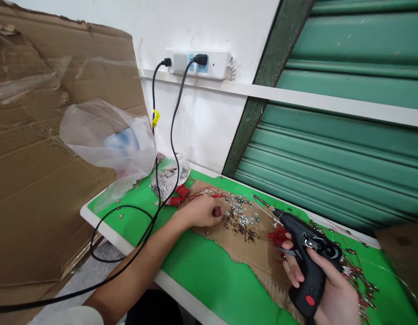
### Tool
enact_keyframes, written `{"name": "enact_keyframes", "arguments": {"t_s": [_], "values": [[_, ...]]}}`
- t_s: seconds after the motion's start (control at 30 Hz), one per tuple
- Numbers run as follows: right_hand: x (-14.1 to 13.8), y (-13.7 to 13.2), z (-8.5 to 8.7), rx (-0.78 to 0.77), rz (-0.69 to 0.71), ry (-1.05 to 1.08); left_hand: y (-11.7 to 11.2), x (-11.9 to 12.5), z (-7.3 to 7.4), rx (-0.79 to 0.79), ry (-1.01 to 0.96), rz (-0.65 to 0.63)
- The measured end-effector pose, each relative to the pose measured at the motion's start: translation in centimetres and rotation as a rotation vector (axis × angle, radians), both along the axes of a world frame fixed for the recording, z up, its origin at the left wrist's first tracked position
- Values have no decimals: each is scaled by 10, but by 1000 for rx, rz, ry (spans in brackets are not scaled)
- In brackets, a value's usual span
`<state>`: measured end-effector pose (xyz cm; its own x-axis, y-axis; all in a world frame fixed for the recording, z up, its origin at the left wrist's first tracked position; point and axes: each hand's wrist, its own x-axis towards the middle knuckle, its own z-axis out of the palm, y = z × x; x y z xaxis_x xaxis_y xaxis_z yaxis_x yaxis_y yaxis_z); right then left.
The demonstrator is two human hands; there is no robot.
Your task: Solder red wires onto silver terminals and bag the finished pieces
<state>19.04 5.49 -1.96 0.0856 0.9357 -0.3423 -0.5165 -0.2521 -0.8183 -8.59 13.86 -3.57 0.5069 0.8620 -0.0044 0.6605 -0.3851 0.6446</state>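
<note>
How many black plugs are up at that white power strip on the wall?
2, both at the power strip: left plug at its left end, right plug nearer the green shutter. No others show.

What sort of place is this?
Probably a small assembly workshop: a soldering gun in the right hand, small metal parts scattered on a cardboard sheet, and a green roller shutter behind.

Matt plastic soldering gun (297,232)

The worktop (212,266) is open at its near middle. Black cables (155,217) cross the left, a soldering gun (295,228) blocks the right, a shutter (317,149) the far side.
</note>
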Motion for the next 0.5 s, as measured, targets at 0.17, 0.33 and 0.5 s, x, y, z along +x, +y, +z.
{"name": "enact_keyframes", "arguments": {"t_s": [0.17,0.33,0.5], "values": [[-7,-1,-3,-14,129,-39,2,-1,-5,-18,-10,5],[-12,-3,-8,-129,276,-111,4,-4,-6,-8,2,20],[-7,0,-19,-196,353,-184,4,-6,-3,-6,5,24]]}}
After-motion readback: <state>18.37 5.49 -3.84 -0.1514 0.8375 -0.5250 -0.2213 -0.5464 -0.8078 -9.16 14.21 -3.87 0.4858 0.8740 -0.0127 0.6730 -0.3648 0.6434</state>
